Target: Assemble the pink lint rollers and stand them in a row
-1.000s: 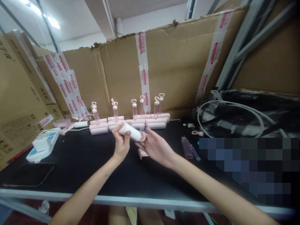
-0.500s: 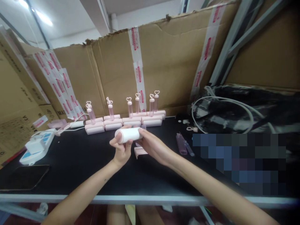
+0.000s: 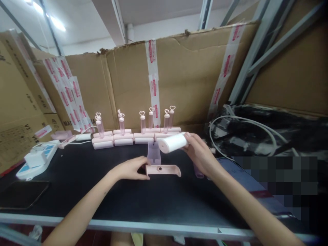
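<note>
My right hand [image 3: 201, 154] holds a white cylinder roll [image 3: 172, 143] above the black table [image 3: 77, 191], its flat end turned toward me. My left hand [image 3: 130, 168] rests on the table with its fingertips at the left end of a pink handle piece [image 3: 164, 169] that lies flat and has a small hole in it. A clear pink cover [image 3: 154, 153] stands just behind that piece. Pink tubes [image 3: 198, 171] lie partly hidden under my right hand.
A row of pink bases with heart-topped tubes [image 3: 138, 131] lines the back of the table before cardboard boxes [image 3: 184, 75]. A power strip with a charger [image 3: 37, 159] and a dark phone [image 3: 24, 194] lie at the left. White cable [image 3: 246, 121] and black bags sit at the right.
My left hand let go of the white roll and dropped to the pink handle piece on the table. My right hand carried the roll to the right.
</note>
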Demonstrator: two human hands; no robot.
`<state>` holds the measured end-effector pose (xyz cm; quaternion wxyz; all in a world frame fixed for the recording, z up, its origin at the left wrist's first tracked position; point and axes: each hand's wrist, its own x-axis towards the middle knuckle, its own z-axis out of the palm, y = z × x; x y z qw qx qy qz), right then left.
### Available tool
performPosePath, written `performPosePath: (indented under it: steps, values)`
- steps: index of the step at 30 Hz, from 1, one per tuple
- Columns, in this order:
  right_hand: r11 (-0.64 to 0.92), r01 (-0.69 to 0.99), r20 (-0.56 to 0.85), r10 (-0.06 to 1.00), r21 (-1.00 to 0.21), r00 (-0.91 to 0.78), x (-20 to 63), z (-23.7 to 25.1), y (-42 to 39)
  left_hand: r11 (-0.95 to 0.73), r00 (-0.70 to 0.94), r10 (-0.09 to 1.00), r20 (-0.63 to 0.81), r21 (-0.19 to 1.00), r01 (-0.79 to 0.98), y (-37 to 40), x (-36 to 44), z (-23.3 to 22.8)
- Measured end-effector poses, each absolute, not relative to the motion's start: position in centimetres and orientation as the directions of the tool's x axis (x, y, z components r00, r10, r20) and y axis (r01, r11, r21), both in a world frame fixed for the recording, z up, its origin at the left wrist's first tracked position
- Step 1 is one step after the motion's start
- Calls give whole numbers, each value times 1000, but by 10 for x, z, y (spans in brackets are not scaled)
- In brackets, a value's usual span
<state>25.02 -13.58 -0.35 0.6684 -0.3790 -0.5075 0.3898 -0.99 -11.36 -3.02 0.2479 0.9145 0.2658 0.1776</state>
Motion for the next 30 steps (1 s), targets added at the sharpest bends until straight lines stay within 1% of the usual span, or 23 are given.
performPosePath:
  steps: [2, 4, 6, 8, 10, 13, 15, 17, 20, 25, 30]
  values:
    - [433, -32, 423, 891, -901, 167, 248, -8, -140, -688, 755, 617, 222, 619, 380, -110, -11, -29]
    - [469, 90, 477, 869, -879, 135, 244, -11, -143, -622, 680, 676, 284, 714, 321, -108, -13, -24]
    - [504, 214, 528, 847, -837, 68, 238, -14, -147, -557, 586, 732, 346, 799, 225, -106, -14, -18]
    - [537, 310, 558, 829, -785, -23, 232, -17, -152, -510, 492, 781, 385, 848, 146, -106, -12, -16]
    - [586, 349, 595, 798, -732, -92, 224, -22, -157, -487, 404, 814, 417, 870, 84, -107, -7, -19]
    - [701, 320, 703, 699, -638, -129, 212, -31, -161, -406, 325, 852, 410, 910, -83, -112, 4, -27]
    - [753, 314, 749, 642, -578, -164, 204, -37, -163, -334, 319, 868, 381, 922, -195, -118, 13, -32]
    - [772, 351, 756, 617, -529, -219, 199, -40, -164, -311, 316, 871, 377, 919, -242, -125, 20, -35]
    - [795, 409, 762, 579, -448, -290, 196, -39, -166, -330, 326, 856, 401, 910, -251, -134, 25, -36]
    - [846, 465, 831, 442, -261, -337, 199, -33, -170, -372, 353, 826, 439, 896, -243, -138, 24, -36]
    - [851, 497, 841, 387, -168, -379, 199, -35, -169, -348, 380, 817, 434, 896, -275, -133, 22, -40]
